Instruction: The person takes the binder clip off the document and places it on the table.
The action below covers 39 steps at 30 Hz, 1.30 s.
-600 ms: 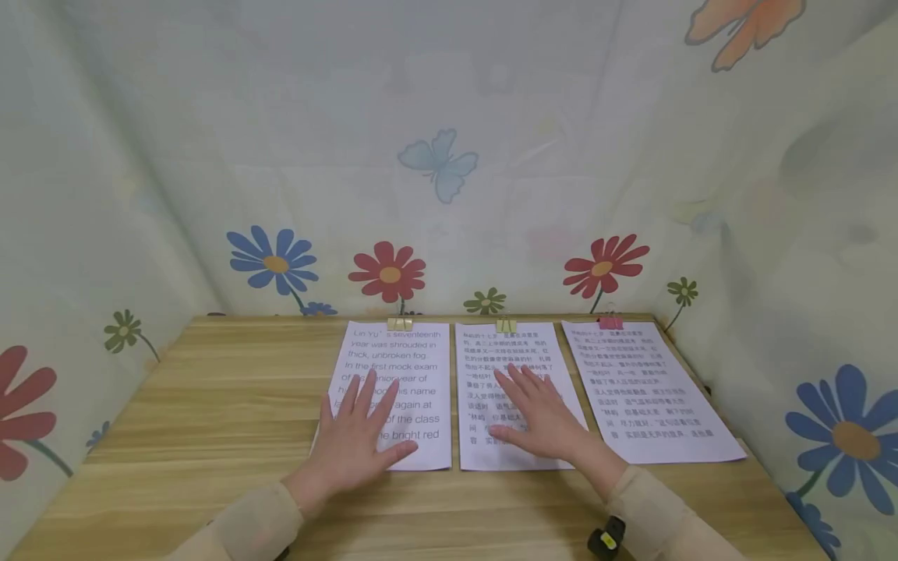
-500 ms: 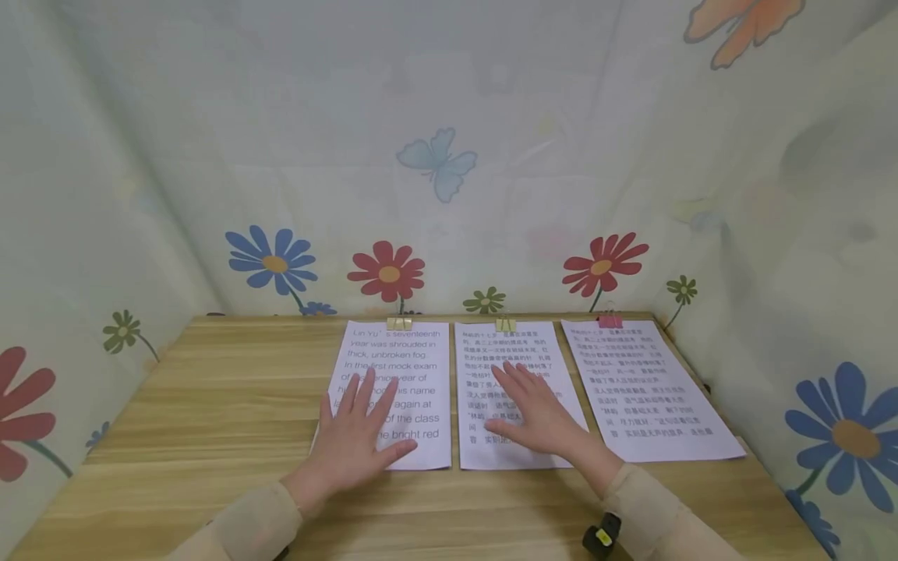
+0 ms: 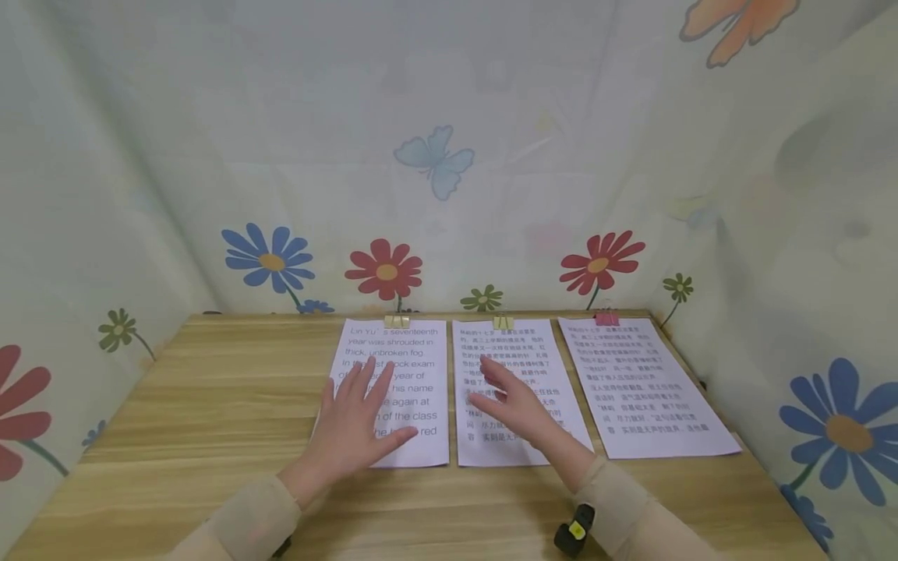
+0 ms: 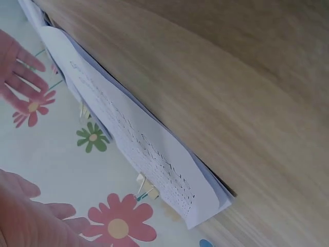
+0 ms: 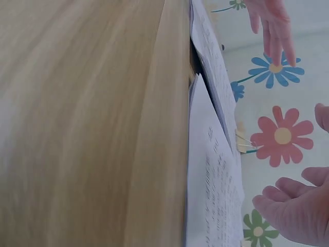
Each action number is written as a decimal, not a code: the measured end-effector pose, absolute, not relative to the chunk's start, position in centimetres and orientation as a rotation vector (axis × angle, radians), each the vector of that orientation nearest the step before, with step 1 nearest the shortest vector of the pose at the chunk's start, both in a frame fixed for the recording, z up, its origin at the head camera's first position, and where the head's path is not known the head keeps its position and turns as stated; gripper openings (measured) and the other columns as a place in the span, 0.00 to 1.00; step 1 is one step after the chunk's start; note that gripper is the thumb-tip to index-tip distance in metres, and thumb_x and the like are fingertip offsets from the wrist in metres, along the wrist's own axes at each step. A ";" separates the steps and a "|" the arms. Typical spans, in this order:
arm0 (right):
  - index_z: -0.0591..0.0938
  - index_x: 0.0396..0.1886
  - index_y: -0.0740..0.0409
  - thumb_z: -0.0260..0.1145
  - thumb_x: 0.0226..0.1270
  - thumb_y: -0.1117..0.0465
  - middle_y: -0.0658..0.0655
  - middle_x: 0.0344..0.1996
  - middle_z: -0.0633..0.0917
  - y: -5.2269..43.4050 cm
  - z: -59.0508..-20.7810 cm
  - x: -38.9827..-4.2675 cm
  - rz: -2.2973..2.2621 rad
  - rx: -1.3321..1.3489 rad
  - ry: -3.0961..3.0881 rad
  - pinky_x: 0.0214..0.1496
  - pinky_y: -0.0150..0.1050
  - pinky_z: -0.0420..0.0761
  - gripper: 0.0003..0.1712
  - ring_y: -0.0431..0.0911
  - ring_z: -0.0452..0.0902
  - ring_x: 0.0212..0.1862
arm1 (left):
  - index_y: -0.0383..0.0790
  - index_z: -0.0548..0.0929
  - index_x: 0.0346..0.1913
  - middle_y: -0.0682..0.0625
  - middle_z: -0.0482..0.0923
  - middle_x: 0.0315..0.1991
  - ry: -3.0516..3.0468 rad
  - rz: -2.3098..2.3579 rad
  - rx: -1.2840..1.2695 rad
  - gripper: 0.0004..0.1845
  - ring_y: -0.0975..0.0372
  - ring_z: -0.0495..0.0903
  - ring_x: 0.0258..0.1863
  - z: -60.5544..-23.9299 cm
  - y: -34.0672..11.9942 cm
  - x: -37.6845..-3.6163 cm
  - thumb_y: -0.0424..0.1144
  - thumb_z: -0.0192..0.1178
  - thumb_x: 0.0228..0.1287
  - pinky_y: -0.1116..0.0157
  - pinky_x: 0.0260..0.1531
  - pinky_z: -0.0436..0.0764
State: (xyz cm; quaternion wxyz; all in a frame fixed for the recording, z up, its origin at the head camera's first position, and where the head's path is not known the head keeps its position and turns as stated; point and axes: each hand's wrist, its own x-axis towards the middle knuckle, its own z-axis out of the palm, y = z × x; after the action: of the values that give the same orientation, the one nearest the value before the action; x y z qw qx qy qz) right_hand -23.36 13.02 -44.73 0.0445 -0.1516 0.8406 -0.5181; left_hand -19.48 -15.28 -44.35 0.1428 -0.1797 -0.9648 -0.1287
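— While both sleeves sit at the near edge of the wooden table (image 3: 210, 405), what are the hands doing?
— The left hand (image 3: 358, 425) has flat, spread fingers over the English sheet (image 3: 410, 374); whether it touches, I cannot tell. The right hand (image 3: 515, 405) hovers with loose, straight fingers above the middle sheet (image 3: 522, 351), gripping nothing.
— And farther back?
— A third sheet (image 3: 645, 389) lies to the right. Each sheet carries a binder clip at its far edge: gold (image 3: 396, 320), gold (image 3: 502, 322), pink (image 3: 606, 318).
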 end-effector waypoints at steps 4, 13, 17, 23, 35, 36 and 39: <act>0.63 0.76 0.56 0.70 0.67 0.52 0.61 0.70 0.70 12.2 -45.3 -23.6 -1.676 -0.355 2.486 0.68 0.51 0.68 0.42 0.56 0.66 0.69 | 0.41 0.63 0.75 0.37 0.60 0.73 -2.757 -0.384 -0.522 0.52 0.40 0.56 0.72 -44.3 -15.3 -19.5 0.71 0.62 0.54 0.31 0.65 0.49; 0.65 0.74 0.62 0.68 0.68 0.59 0.66 0.63 0.76 10.7 -46.2 -24.4 -1.803 -0.250 2.360 0.64 0.50 0.74 0.38 0.57 0.74 0.63 | 0.40 0.65 0.74 0.38 0.64 0.71 -2.743 -0.381 -0.555 0.52 0.43 0.59 0.71 -44.8 -15.7 -19.8 0.71 0.63 0.54 0.35 0.67 0.54; 0.66 0.73 0.61 0.67 0.68 0.60 0.66 0.61 0.77 10.1 -46.4 -24.9 -1.810 -0.180 2.327 0.61 0.47 0.77 0.37 0.57 0.76 0.61 | 0.41 0.66 0.73 0.40 0.65 0.71 -2.737 -0.396 -0.574 0.51 0.45 0.60 0.70 -44.9 -15.8 -19.9 0.69 0.64 0.54 0.37 0.67 0.54; 0.65 0.73 0.65 0.66 0.69 0.61 0.68 0.61 0.77 9.4 -46.2 -25.4 -1.899 -0.055 2.182 0.55 0.44 0.81 0.37 0.56 0.78 0.58 | 0.40 0.68 0.72 0.40 0.68 0.68 -2.682 -0.381 -0.609 0.49 0.46 0.64 0.68 -45.0 -15.7 -20.3 0.69 0.64 0.54 0.39 0.66 0.59; 0.63 0.73 0.66 0.64 0.71 0.63 0.69 0.57 0.80 9.0 -46.0 -26.4 -1.970 0.118 1.944 0.53 0.43 0.82 0.35 0.55 0.82 0.53 | 0.40 0.70 0.70 0.41 0.72 0.64 -2.635 -0.391 -0.613 0.47 0.47 0.68 0.64 -45.0 -15.3 -21.2 0.66 0.67 0.53 0.42 0.65 0.63; 0.63 0.73 0.66 0.64 0.71 0.63 0.68 0.57 0.81 9.0 -45.9 -26.5 -1.964 0.126 1.938 0.53 0.43 0.82 0.35 0.55 0.82 0.52 | 0.40 0.70 0.71 0.41 0.72 0.64 -2.637 -0.392 -0.612 0.47 0.47 0.68 0.65 -45.0 -15.3 -21.2 0.66 0.67 0.53 0.42 0.65 0.63; 0.63 0.73 0.66 0.64 0.71 0.63 0.67 0.56 0.81 9.0 -45.8 -26.6 -1.952 0.147 1.918 0.53 0.43 0.82 0.35 0.54 0.83 0.52 | 0.41 0.70 0.70 0.42 0.71 0.65 -2.639 -0.399 -0.604 0.47 0.48 0.67 0.65 -45.0 -15.2 -21.3 0.66 0.67 0.53 0.42 0.66 0.63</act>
State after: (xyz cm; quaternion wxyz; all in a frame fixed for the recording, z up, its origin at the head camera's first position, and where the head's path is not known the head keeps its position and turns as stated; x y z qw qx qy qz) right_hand -26.61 8.99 -45.76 0.1989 0.0524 0.6858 -0.6981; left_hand -21.33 -15.24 -44.95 0.2013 -0.2161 -0.9447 -0.1427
